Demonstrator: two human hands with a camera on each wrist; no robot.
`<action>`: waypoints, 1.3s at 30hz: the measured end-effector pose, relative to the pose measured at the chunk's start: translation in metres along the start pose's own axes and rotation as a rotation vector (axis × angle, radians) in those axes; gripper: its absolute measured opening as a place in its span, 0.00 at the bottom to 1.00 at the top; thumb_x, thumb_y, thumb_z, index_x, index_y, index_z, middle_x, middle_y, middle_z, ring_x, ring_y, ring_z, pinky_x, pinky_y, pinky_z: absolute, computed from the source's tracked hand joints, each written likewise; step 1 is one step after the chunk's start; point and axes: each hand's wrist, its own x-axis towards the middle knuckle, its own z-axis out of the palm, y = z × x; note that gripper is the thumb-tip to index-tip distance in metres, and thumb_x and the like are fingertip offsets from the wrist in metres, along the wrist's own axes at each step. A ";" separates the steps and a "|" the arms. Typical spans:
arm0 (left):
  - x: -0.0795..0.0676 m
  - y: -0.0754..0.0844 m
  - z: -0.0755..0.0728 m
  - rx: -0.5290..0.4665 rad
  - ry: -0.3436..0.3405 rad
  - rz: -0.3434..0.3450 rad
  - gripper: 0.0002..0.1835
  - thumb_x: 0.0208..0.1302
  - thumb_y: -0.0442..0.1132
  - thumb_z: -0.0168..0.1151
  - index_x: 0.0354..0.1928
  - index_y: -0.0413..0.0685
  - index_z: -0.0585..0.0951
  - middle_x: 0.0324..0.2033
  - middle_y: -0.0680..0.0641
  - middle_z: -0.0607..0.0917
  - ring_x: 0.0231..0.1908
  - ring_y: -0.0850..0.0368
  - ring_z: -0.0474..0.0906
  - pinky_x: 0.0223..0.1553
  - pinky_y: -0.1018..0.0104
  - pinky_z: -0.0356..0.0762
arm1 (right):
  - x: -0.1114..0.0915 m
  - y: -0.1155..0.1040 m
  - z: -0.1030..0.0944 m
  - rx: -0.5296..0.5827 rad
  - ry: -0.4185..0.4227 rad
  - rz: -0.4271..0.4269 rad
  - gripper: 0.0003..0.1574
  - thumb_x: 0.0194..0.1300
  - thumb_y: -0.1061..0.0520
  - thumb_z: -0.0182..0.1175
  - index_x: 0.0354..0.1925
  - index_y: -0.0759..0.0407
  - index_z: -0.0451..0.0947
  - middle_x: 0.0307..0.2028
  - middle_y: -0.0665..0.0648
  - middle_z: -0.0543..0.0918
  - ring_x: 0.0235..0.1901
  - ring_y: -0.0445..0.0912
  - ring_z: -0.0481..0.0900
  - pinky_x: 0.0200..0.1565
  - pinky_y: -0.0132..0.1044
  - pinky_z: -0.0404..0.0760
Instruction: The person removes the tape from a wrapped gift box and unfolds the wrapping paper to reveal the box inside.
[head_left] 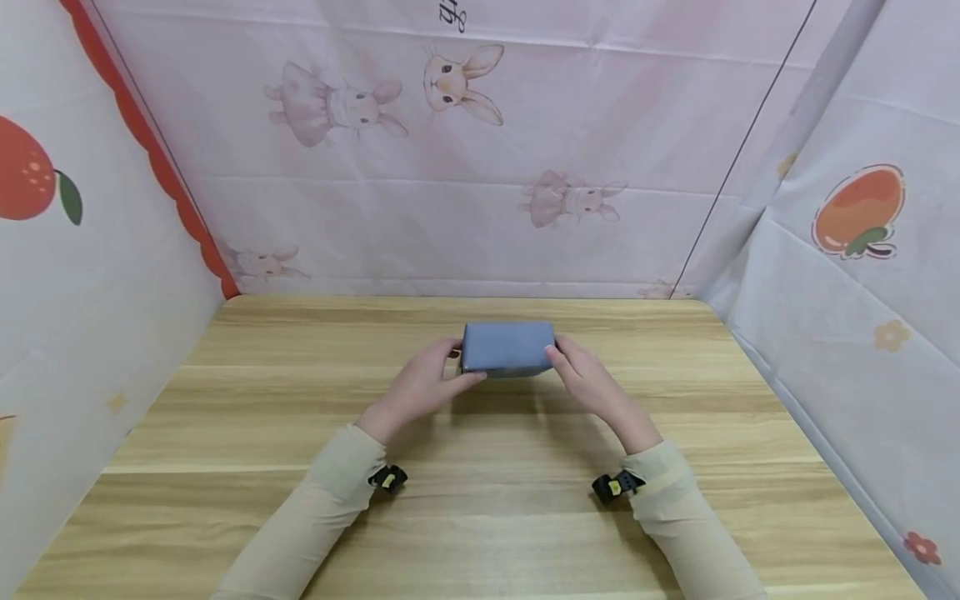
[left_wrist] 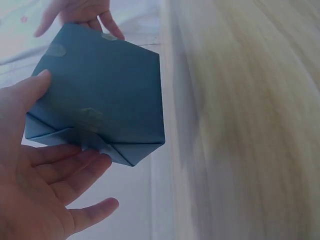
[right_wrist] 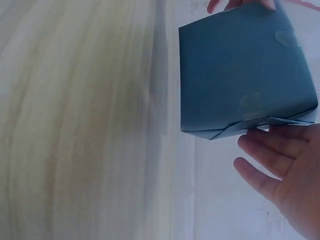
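A box wrapped in blue paper (head_left: 508, 346) is held between both hands near the far side of the table. Its paper has folded flaps at the ends and bits of clear tape, seen in the left wrist view. My left hand (head_left: 422, 385) grips the left end, thumb along the near edge and fingers against the folded end. From the other side, my right hand (head_left: 592, 383) holds the right end, its thumb on the near corner. In the right wrist view, the fingers (right_wrist: 270, 150) of this hand lie against the flap, some spread away from it.
The wood-grain table (head_left: 480, 517) spreads under both forearms, with shadows below the box. A rabbit-print cloth (head_left: 450, 225) hangs behind the table's far edge. Fruit-print cloths stand along the left (head_left: 97, 275) and right (head_left: 840, 308) sides. Dark straps with small devices circle both wrists.
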 end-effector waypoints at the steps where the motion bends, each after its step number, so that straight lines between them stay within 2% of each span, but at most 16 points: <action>1: 0.000 0.000 -0.001 -0.023 0.007 -0.005 0.42 0.59 0.66 0.61 0.66 0.44 0.70 0.60 0.44 0.79 0.60 0.48 0.75 0.61 0.50 0.74 | 0.000 0.000 0.000 0.009 -0.007 -0.004 0.35 0.79 0.45 0.37 0.69 0.69 0.61 0.63 0.70 0.74 0.64 0.62 0.72 0.64 0.56 0.71; 3: 0.000 0.000 -0.001 -0.070 0.025 -0.015 0.41 0.59 0.67 0.60 0.65 0.45 0.70 0.58 0.45 0.80 0.60 0.49 0.75 0.61 0.49 0.74 | 0.000 0.000 0.000 0.027 -0.016 -0.014 0.36 0.78 0.44 0.39 0.71 0.68 0.58 0.63 0.69 0.74 0.63 0.61 0.73 0.62 0.57 0.72; 8: 0.000 0.001 -0.004 -0.187 0.069 -0.053 0.38 0.60 0.67 0.60 0.61 0.48 0.71 0.54 0.46 0.80 0.58 0.50 0.76 0.58 0.50 0.76 | 0.001 0.001 0.002 0.043 -0.043 -0.008 0.44 0.73 0.41 0.51 0.76 0.57 0.49 0.66 0.67 0.71 0.63 0.61 0.73 0.62 0.58 0.72; 11: 0.000 0.002 -0.006 -0.244 0.088 -0.068 0.35 0.61 0.65 0.60 0.60 0.47 0.70 0.53 0.45 0.81 0.57 0.49 0.77 0.57 0.51 0.77 | 0.001 0.001 0.003 0.029 -0.041 -0.001 0.46 0.71 0.42 0.55 0.76 0.56 0.48 0.65 0.68 0.72 0.61 0.62 0.74 0.60 0.59 0.74; 17: 0.001 0.002 -0.006 -0.284 0.102 -0.077 0.32 0.64 0.61 0.60 0.59 0.47 0.70 0.52 0.45 0.81 0.54 0.50 0.79 0.55 0.54 0.78 | 0.000 -0.001 0.005 0.012 -0.022 0.005 0.42 0.74 0.46 0.52 0.73 0.64 0.49 0.61 0.71 0.76 0.59 0.63 0.76 0.59 0.57 0.75; 21: 0.001 0.001 -0.004 -0.316 0.094 -0.053 0.28 0.66 0.53 0.62 0.60 0.45 0.70 0.51 0.43 0.82 0.51 0.50 0.81 0.53 0.56 0.80 | 0.000 0.000 0.007 0.005 -0.001 0.014 0.39 0.75 0.45 0.49 0.72 0.65 0.51 0.59 0.71 0.77 0.59 0.62 0.78 0.57 0.57 0.77; 25: 0.001 0.001 -0.003 -0.329 0.091 -0.048 0.28 0.66 0.46 0.63 0.63 0.44 0.69 0.52 0.41 0.83 0.51 0.50 0.82 0.52 0.58 0.81 | 0.001 0.001 0.008 0.008 0.008 0.037 0.37 0.76 0.44 0.46 0.72 0.63 0.53 0.59 0.70 0.78 0.58 0.59 0.79 0.56 0.55 0.78; 31: 0.000 0.002 -0.003 -0.333 0.058 -0.053 0.32 0.64 0.42 0.65 0.68 0.46 0.66 0.54 0.39 0.83 0.50 0.49 0.83 0.50 0.58 0.82 | 0.002 0.000 0.008 0.021 -0.009 0.083 0.37 0.77 0.42 0.44 0.72 0.63 0.54 0.60 0.70 0.77 0.58 0.59 0.79 0.56 0.54 0.78; 39: 0.003 0.002 -0.001 -0.246 -0.012 -0.038 0.42 0.58 0.36 0.70 0.72 0.44 0.61 0.55 0.39 0.81 0.50 0.49 0.81 0.51 0.56 0.81 | 0.004 0.001 0.009 -0.024 -0.009 0.068 0.31 0.77 0.45 0.44 0.68 0.63 0.61 0.54 0.69 0.82 0.53 0.58 0.83 0.53 0.53 0.81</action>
